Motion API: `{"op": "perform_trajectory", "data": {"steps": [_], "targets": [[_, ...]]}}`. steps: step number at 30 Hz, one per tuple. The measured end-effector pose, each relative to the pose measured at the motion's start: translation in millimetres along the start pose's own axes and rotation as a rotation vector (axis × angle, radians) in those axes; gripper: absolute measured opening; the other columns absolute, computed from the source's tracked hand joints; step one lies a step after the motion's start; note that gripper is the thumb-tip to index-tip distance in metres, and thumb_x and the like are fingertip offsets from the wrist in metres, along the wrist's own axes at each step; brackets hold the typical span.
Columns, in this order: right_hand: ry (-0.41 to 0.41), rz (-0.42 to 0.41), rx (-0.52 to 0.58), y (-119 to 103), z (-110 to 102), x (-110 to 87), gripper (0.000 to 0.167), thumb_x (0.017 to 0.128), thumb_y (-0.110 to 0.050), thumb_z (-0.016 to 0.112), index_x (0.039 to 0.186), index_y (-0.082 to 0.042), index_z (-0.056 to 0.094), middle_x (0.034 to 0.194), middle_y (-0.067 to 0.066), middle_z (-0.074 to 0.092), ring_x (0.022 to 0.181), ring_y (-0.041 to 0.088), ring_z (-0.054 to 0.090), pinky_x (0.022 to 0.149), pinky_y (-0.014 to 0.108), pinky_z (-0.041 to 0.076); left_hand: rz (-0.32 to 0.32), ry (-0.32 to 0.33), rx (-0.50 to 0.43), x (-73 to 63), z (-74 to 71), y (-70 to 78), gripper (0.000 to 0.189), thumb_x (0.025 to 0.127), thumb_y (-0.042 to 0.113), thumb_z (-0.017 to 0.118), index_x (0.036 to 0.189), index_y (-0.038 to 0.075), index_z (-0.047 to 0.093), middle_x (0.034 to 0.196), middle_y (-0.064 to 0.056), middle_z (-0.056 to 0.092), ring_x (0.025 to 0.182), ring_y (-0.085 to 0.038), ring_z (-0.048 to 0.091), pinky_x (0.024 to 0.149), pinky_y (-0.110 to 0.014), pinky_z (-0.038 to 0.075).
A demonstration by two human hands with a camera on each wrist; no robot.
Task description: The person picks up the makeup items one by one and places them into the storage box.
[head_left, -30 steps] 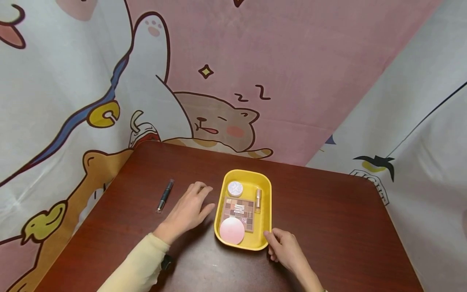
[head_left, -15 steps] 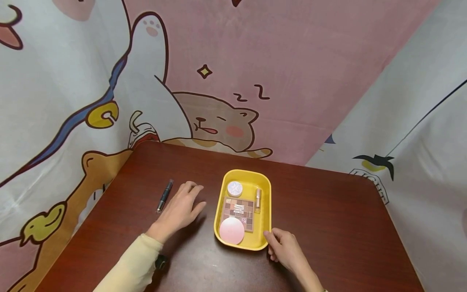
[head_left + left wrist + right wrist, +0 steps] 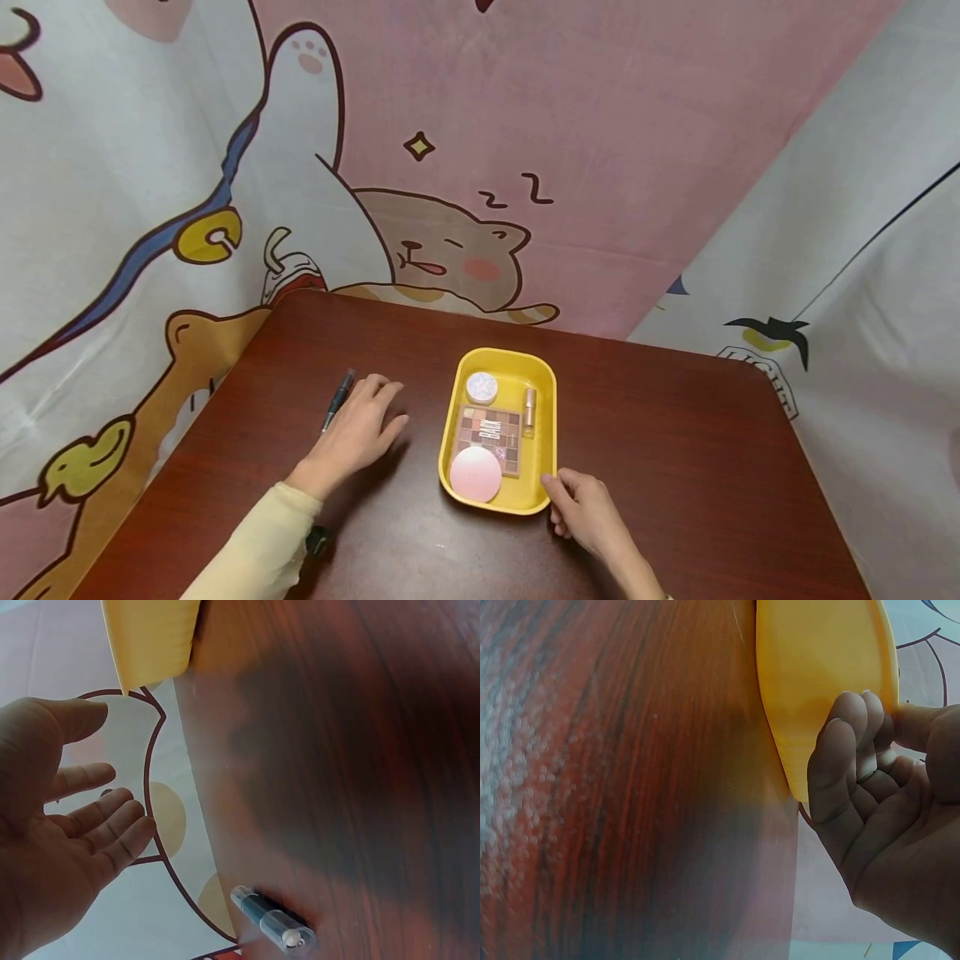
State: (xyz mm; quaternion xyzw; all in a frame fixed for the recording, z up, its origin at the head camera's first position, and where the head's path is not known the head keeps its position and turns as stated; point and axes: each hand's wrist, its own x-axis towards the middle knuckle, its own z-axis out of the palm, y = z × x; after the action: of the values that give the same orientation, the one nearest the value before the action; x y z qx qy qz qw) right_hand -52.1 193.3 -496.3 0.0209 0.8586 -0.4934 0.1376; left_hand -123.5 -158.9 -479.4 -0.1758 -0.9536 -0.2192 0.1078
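Observation:
My left hand [image 3: 351,431] hovers over the table with relaxed, spread fingers and holds nothing. Just left of it lies a dark double-ended pen with clear caps [image 3: 340,399], partly covered by the hand in the head view; the left wrist view shows the whole pen [image 3: 271,921]. My right hand [image 3: 592,511] pinches the near right corner of a yellow tray [image 3: 542,492], thumb over the rim and fingers curled against the outer wall [image 3: 821,667]. Inside the tray are an eyeshadow palette [image 3: 487,429], a round pink compact [image 3: 476,475], a small white round case [image 3: 482,387] and a lipstick tube [image 3: 529,408].
The dark red-brown wooden table [image 3: 660,433] stretches to both sides of the tray. Behind it and along the sides hangs a cartoon-printed cloth [image 3: 600,167], close to the table's edges.
My left hand has moved left, away from the tray and toward the pen, now overlapping the pen's near part. The right hand and the tray have stayed in place.

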Motion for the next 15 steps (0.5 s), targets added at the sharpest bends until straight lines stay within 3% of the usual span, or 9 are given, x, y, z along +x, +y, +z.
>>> {"op": "perform_trajectory", "data": {"steps": [15], "targets": [[-0.010,0.008,0.006,-0.2,-0.7,0.3,0.040,0.104,-0.033,0.061,0.076,-0.006,0.056,0.060,0.002,0.055,0.050,0.015,0.056,0.045,0.026,0.049,-0.043,-0.030,0.044,-6.2,-4.6,-14.7,0.047,0.093,0.019,0.077,0.130,-0.004,0.063,0.122,-0.021,0.059,0.113,-0.037,0.059,0.093,-0.051,0.053]]}}
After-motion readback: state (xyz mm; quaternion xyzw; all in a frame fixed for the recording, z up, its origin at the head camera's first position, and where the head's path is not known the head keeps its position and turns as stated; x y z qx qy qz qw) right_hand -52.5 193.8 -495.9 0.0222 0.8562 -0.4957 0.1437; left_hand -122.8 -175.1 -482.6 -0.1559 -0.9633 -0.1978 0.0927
